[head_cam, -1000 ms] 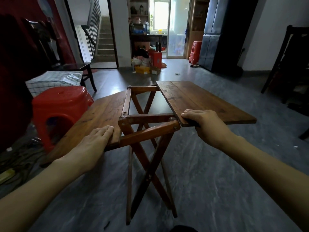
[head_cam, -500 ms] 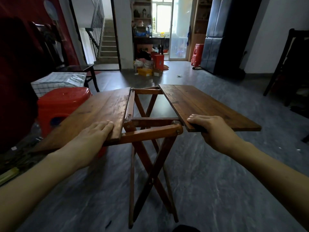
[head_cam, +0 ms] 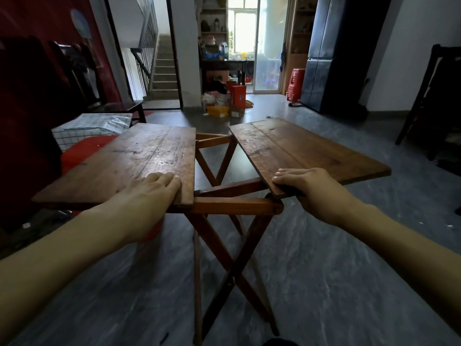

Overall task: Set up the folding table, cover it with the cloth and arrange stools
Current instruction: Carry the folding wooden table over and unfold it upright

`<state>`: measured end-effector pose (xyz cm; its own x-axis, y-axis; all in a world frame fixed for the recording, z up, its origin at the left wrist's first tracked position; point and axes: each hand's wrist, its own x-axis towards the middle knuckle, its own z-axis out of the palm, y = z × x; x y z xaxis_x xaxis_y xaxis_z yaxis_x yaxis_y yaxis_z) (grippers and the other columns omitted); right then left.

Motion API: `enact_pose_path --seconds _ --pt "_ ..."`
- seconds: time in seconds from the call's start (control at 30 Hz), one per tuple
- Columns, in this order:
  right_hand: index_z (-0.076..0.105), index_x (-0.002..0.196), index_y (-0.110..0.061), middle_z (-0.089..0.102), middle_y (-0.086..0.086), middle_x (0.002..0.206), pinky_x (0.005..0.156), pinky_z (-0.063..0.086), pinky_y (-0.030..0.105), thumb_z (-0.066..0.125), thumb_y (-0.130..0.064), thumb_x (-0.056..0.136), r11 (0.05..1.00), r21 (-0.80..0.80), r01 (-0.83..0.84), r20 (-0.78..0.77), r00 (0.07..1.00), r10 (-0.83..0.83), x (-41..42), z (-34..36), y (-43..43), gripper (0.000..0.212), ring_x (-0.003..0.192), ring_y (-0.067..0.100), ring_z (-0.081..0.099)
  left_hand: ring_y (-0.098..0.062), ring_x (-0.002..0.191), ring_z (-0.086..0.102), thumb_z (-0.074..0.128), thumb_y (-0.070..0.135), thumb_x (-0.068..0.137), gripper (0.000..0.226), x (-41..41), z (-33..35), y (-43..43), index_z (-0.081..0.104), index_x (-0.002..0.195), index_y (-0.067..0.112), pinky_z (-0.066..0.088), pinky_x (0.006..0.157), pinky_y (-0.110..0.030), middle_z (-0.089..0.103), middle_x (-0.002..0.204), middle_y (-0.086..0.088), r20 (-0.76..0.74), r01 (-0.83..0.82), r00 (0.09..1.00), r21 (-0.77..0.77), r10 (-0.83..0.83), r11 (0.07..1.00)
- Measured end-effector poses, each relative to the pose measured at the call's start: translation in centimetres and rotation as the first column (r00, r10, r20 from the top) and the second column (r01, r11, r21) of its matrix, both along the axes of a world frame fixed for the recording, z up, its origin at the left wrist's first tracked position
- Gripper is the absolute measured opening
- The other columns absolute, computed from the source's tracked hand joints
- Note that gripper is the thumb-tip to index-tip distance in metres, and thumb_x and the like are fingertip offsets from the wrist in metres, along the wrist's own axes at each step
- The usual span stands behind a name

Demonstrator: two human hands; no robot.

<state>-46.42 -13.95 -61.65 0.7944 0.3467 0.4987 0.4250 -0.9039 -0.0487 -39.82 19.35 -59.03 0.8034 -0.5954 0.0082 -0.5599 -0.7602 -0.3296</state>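
A wooden folding table stands in front of me on crossed legs (head_cam: 224, 265). Its top is in two halves with a gap between them. The left leaf (head_cam: 134, 156) lies nearly level, and my left hand (head_cam: 147, 196) grips its near edge with the fingers flat on top. My right hand (head_cam: 306, 188) grips the near corner of the right leaf (head_cam: 299, 148), thumb hidden below. A red plastic stool (head_cam: 82, 151) sits behind the left leaf, mostly hidden. A checked cloth (head_cam: 92, 126) lies folded beyond it.
A dark wooden chair (head_cam: 119, 107) stands at the left by a red wall. Another dark chair (head_cam: 434, 101) is at the right. A stack of red stools (head_cam: 295, 83) stands far back beside a dark cabinet (head_cam: 331, 58). Boxes and bags (head_cam: 224, 101) clutter the far floor.
The left leaf has swung up from a slope to nearly level, now covering most of the red stool. Both hands stayed on their leaves. The gap between the halves has narrowed.
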Motion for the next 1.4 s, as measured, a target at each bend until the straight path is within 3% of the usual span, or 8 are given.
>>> enact_pose_path --seconds 0.13,0.27,0.47,0.6,0.73,0.87,1.0,1.4 --pt "0.072 0.116 -0.011 0.073 0.008 0.113 0.09 0.057 0.042 0.068 0.023 0.066 1.0 0.022 -0.013 -0.02 1.0 0.013 -0.4 -0.1 0.0 0.061 0.105 0.025 0.069 -0.022 0.144 0.024 0.061 0.008 0.083 0.079 0.0 -0.2 -0.6 0.022 0.15 0.019 0.031 0.115 -0.039 0.023 0.158 -0.004 -0.021 -0.004 1.0 -0.006 0.004 1.0" --pt "0.074 0.108 -0.011 0.073 0.007 0.109 0.086 0.057 0.047 0.068 0.018 0.066 1.0 0.002 -0.02 -0.087 0.996 0.02 -0.1 0.1 0.3 0.051 0.102 0.025 0.069 -0.023 0.141 0.026 0.055 0.007 0.086 0.069 -0.2 -0.3 -1.5 0.025 0.147 0.017 0.033 0.113 -0.042 0.028 0.153 -0.005 -0.057 -0.016 0.998 -0.002 0.015 1.0" --pt "0.07 0.111 -0.021 0.071 -0.003 0.114 0.088 0.054 0.041 0.076 -0.011 0.068 0.979 -0.2 -0.028 -0.274 0.961 -0.029 0.5 1.3 1.8 0.044 0.106 0.016 0.065 -0.023 0.147 0.016 0.054 0.008 0.09 0.074 -0.6 -0.9 -2.4 0.014 0.152 0.015 0.028 0.116 -0.042 0.016 0.158 -0.005 -0.13 0.002 0.992 0.061 0.006 0.998" --pt "0.068 0.111 -0.018 0.07 -0.001 0.113 0.088 0.052 0.04 0.072 -0.018 0.075 0.959 -0.281 -0.047 -0.326 0.944 -0.05 0.8 1.1 2.2 0.036 0.106 0.018 0.063 -0.024 0.147 0.014 0.057 0.012 0.09 0.082 -0.8 -1.5 -3.2 0.006 0.154 0.012 0.027 0.117 -0.041 0.012 0.16 -0.006 -0.158 0.029 0.987 0.082 -0.016 0.996" --pt "0.065 0.093 -0.025 0.068 -0.006 0.095 0.079 0.05 0.035 0.067 -0.036 0.087 0.95 -0.293 -0.112 -0.364 0.931 -0.003 1.2 0.9 3.4 0.012 0.088 0.013 0.062 -0.023 0.15 0.006 0.06 0.007 0.089 0.091 -0.7 -2.0 -2.9 -0.002 0.156 0.011 0.022 0.121 -0.037 0.002 0.163 -0.007 -0.237 0.028 0.972 0.066 -0.011 0.997" --pt "0.059 0.085 -0.026 0.061 -0.007 0.082 0.072 0.05 0.037 0.069 -0.029 0.083 0.945 -0.303 -0.125 -0.406 0.914 -0.009 1.0 0.7 4.3 0.011 0.075 0.013 0.056 -0.02 0.15 0.008 0.059 0.004 0.088 0.088 -0.4 -2.6 -2.6 0.004 0.157 0.014 0.018 0.119 -0.03 0.006 0.163 -0.004 -0.286 0.047 0.957 -0.025 -0.052 0.999" --pt "0.061 0.089 -0.026 0.061 -0.008 0.085 0.075 0.052 0.036 0.068 -0.026 0.086 0.945 -0.302 -0.129 -0.457 0.889 -0.025 1.0 0.0 5.1 0.007 0.078 0.012 0.058 -0.02 0.143 0.022 0.063 0.008 0.086 0.08 0.1 -3.1 -2.6 0.019 0.153 0.015 0.027 0.114 -0.03 0.022 0.156 -0.001 -0.286 0.07 0.954 -0.081 -0.09 0.994" --pt "0.047 0.08 -0.026 0.061 -0.003 0.083 0.076 0.051 0.04 0.065 -0.012 0.079 0.941 -0.3 -0.156 -0.503 0.864 -0.017 1.7 -1.5 6.9 0.022 0.078 0.017 0.054 -0.021 0.134 0.033 0.067 0.01 0.081 0.073 0.6 -5.4 -3.0 0.031 0.145 0.011 0.034 0.112 -0.034 0.033 0.148 -0.003 -0.324 0.071 0.941 -0.079 -0.093 0.994"
